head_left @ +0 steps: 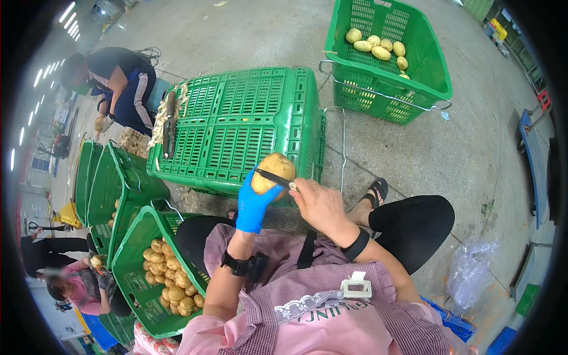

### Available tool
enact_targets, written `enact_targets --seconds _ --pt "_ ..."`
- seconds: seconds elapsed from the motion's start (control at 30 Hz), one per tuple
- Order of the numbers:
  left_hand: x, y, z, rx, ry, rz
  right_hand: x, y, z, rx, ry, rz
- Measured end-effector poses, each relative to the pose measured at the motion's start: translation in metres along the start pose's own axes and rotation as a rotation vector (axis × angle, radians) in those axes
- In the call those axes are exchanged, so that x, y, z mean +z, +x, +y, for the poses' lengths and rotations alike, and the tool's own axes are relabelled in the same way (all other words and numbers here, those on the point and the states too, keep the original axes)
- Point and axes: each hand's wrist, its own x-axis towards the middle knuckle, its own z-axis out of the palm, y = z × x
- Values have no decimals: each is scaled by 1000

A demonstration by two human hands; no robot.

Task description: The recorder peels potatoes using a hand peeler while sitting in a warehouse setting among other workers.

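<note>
My left hand [255,204], in a blue glove, grips a large yellowish potato [278,165] from below and the left. My bare right hand [320,205] is closed round a knife [270,176], its narrow dark blade lying across the near face of the potato. Most of the handle is hidden in my fingers. Both hands are above my lap, at the near edge of an upturned green crate [236,127]. On that crate's left side rests another dark-handled tool [170,127] among pale peelings [158,125].
A green crate [387,89] at the far right holds several pale potatoes [380,52]. Beside my left leg, another crate [131,275] contains many brown potatoes [168,273]. Two people work at left. A blue trolley [535,163] and a clear plastic bag [470,272] are at right.
</note>
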Motion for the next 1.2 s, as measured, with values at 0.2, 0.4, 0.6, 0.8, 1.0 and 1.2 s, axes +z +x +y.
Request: enact_targets --seconds 0.2,0.4,0.6,0.8,1.0,1.2 --pt "14 2 16 56 198 77 6 0 10 107 -40 112" --pt "15 3 2 162 90 80 4 8 1 75 -77 91" --pt "23 2 13 170 116 117 5 14 16 116 -119 143" --pt "10 9 16 187 232 50 -1 12 4 198 -151 47" --pt "12 16 -9 357 366 95 6 13 7 304 -147 34" --pt "19 -4 1 438 562 220 -10 6 41 374 -105 65"
